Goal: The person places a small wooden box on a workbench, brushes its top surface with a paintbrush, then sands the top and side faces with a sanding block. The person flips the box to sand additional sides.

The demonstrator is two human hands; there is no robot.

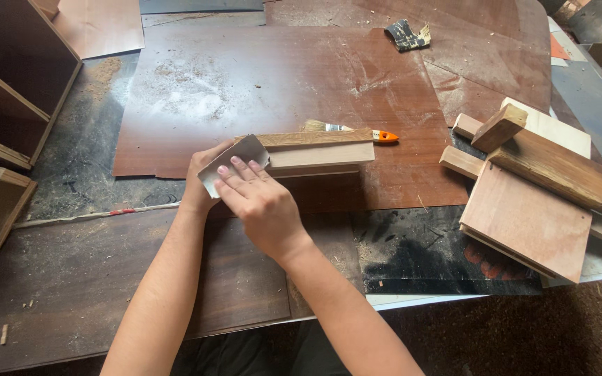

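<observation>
Wooden block (318, 154) lay mid-counter (71, 278), long axis left-right, stretching rightward from both hands. Left hand (200, 182) gripped grey sandpaper sheet (235, 161) at block's left end; right hand (263, 205) pressed flat on sheet, fingers extended. Paintbrush (353, 130) just behind block.

- Left hand (202, 182) and right hand (263, 207): both bare, no gloves, rings or watch.
- Forearms bare to the frame's lower edge; no sleeves show.
- Fingernails short, with a pale pinkish tint.
</observation>
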